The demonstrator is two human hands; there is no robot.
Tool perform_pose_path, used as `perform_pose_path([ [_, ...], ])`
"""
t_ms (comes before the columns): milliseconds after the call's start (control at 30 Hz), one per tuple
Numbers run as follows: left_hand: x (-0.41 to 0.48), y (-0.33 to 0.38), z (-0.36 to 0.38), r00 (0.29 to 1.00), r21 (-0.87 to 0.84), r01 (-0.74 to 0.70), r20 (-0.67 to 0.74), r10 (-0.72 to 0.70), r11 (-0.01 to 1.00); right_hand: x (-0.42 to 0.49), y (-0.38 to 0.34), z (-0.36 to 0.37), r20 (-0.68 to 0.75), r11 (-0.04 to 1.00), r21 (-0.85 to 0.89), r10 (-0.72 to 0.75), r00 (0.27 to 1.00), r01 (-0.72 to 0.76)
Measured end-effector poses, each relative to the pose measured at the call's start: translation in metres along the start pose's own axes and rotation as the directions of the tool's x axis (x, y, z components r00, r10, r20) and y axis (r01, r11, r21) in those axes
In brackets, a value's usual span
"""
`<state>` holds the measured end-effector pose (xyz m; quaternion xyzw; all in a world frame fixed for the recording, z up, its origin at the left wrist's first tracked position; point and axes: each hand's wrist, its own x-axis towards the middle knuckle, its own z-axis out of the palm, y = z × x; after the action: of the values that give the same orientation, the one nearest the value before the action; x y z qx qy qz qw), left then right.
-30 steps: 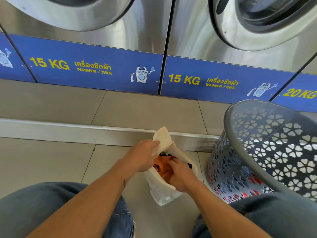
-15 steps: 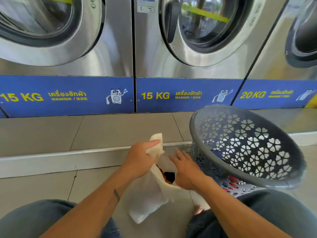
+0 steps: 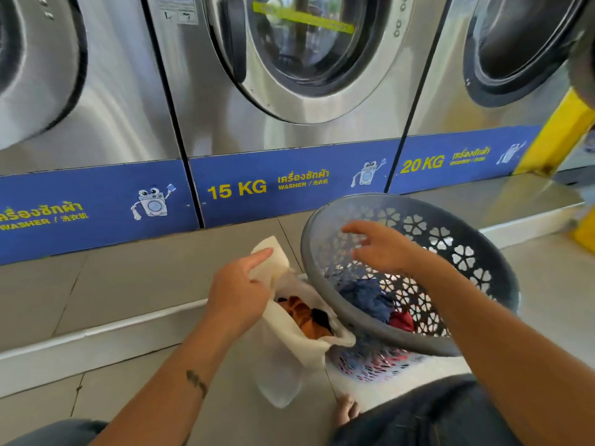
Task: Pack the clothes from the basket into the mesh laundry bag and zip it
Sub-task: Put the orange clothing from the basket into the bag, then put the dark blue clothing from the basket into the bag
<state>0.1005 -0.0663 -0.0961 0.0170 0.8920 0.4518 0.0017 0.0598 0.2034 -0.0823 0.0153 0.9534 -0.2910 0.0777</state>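
Holding the white mesh laundry bag (image 3: pixel 289 342) by its upper edge, the left hand (image 3: pixel 236 292) has its fingers closed on the fabric, with the forefinger stretched along a raised flap of the bag. The bag stands on the tiled floor (image 3: pixel 128 284) just in front of the person's knees, its mouth pulled wide and facing up. Inside it lie an orange garment (image 3: pixel 301 315) and a dark garment (image 3: pixel 322 317), both partly hidden by the bag's rim.

The right hand (image 3: pixel 383 249) hovers over the grey basket (image 3: pixel 483 252), fingers spread and slightly curled, holding nothing. It sits above the basket's opening, apart from the clothes below. The basket is plastic, pierced with flower-shaped holes, and is tilted so that its mouth leans toward the person; its near rim touches or overlaps the bag's right side. At the bottom of the basket lie blue clothes (image 3: pixel 363 297) and a red piece (image 3: pixel 401 321), bunched together.

Behind, a row of steel washing machines (image 3: pixel 289 91) stands on a low step, each with a round glass door. A blue strip (image 3: pixel 96 204) runs along their base with yellow lettering reading 15 KG and 20 KG. A bare foot (image 3: pixel 346 410) shows at the lower edge beside a leg in dark trousers (image 3: pixel 434 413).
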Motion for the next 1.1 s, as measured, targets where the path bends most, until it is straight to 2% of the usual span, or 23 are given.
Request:
perform_pose_path([
  [100, 0.016, -0.004, 0.016, 1.0, 0.022, 0.016, 0.015, -0.016, 1.0, 0.026, 0.034, 0.008, 0.126, 0.968, -0.242, 0.096, 0.987, -0.064],
  [233, 0.036, -0.011, 0.04, 0.996, 0.049, 0.054, 0.064, -0.057, 0.997, 0.058, 0.068, 0.044, 0.32, 0.878, -0.473, 0.257, 0.912, -0.081],
  [400, 0.058, -0.024, 0.064, 0.976, 0.035, 0.138, 0.167, -0.142, 0.99, 0.1, 0.1, 0.099, 0.451, 0.77, -0.635, 0.303, 0.84, 0.063],
  [467, 0.065, -0.029, 0.071, 0.96, 0.016, 0.18, 0.217, -0.179, 0.983, 0.114, 0.113, 0.118, 0.489, 0.718, -0.685, 0.33, 0.807, 0.121],
  [567, 0.077, -0.034, 0.077, 0.948, 0.009, 0.202, 0.251, -0.198, 0.979, 0.132, 0.134, 0.137, 0.502, 0.671, -0.731, 0.404, 0.765, 0.125],
  [633, 0.084, -0.038, 0.078, 0.948, 0.009, 0.196, 0.253, -0.192, 0.981, 0.139, 0.157, 0.154, 0.528, 0.702, -0.705, 0.43, 0.733, 0.097],
  [733, 0.09, -0.048, 0.077, 0.949, 0.008, 0.202, 0.244, -0.198, 0.979, 0.125, 0.173, 0.181, 0.583, 0.711, -0.698, 0.493, 0.645, 0.088],
  [767, 0.091, -0.051, 0.075, 0.951, 0.006, 0.205, 0.236, -0.2, 0.979, 0.118, 0.172, 0.187, 0.578, 0.684, -0.719, 0.492, 0.651, 0.122],
  [833, 0.093, -0.054, 0.072, 0.955, -0.007, 0.21, 0.213, -0.204, 0.978, 0.105, 0.16, 0.191, 0.531, 0.655, -0.739, 0.419, 0.736, 0.159],
  [900, 0.091, -0.054, 0.069, 0.959, 0.0, 0.189, 0.216, -0.185, 0.982, 0.101, 0.154, 0.188, 0.537, 0.653, -0.724, 0.331, 0.776, 0.222],
  [1000, 0.083, -0.052, 0.067, 0.953, 0.041, 0.183, 0.238, -0.188, 0.982, 0.101, 0.147, 0.177, 0.593, 0.701, -0.655, 0.243, 0.768, 0.283],
  [1100, 0.075, -0.044, 0.062, 0.967, 0.034, 0.113, 0.226, -0.118, 0.993, 0.104, 0.127, 0.146, 0.553, 0.776, -0.589, 0.184, 0.812, 0.225],
])
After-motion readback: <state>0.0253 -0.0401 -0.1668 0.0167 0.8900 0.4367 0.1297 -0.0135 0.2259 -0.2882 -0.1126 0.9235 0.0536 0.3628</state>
